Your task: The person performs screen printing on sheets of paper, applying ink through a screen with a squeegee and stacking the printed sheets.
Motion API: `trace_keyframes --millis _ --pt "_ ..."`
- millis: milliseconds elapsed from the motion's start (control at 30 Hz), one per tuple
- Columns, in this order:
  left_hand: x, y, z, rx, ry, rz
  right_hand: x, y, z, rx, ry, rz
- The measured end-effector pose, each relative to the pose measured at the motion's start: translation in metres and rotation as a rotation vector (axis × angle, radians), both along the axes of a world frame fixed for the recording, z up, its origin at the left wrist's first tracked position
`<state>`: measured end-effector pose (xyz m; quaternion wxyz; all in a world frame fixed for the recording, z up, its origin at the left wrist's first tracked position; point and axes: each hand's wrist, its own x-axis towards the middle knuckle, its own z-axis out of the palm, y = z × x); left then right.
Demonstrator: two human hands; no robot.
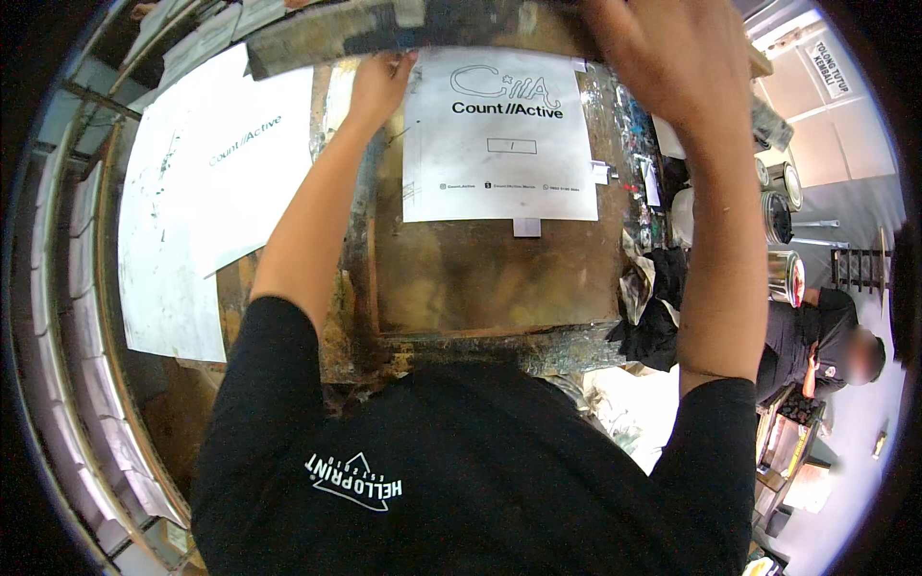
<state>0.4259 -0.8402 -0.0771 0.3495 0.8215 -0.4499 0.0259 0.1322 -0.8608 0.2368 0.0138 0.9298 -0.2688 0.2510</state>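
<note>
A white printed sheet (499, 144) lies on a stained brown board (480, 278) in front of me. Above its far edge hangs a dark, paint-smeared screen frame (327, 34), tilted up. My left hand (377, 86) grips the frame's near edge by the sheet's top left corner. My right hand (663, 58) holds the frame at the right, its fingers spread over the frame, which hides their tips. A small white tab (526, 227) sticks out below the sheet.
Large white printed sheets (192, 192) cover the table to the left. Black rags (658, 312) and paint-stained clutter lie at the board's right edge, with metal cans (783, 187) beyond. Another person in black (816, 346) sits at the lower right.
</note>
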Motion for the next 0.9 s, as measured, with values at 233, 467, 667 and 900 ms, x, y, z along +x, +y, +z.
trace_keyframes --millis 233,467,667,900 --pt "0.013 -0.035 -0.04 -0.174 -0.519 -0.103 0.004 -0.022 -0.015 -0.214 -0.145 0.182" --pt "0.003 0.086 0.012 -0.148 -0.016 0.116 -0.002 -0.017 -0.009 -0.235 -0.131 0.075" --pt "0.037 0.312 -0.002 -0.26 0.119 0.672 0.001 -0.006 -0.034 -0.201 -0.172 0.061" --pt "0.078 0.43 0.039 0.097 -0.61 1.17 -0.014 -0.063 -0.048 -0.399 -0.137 0.127"
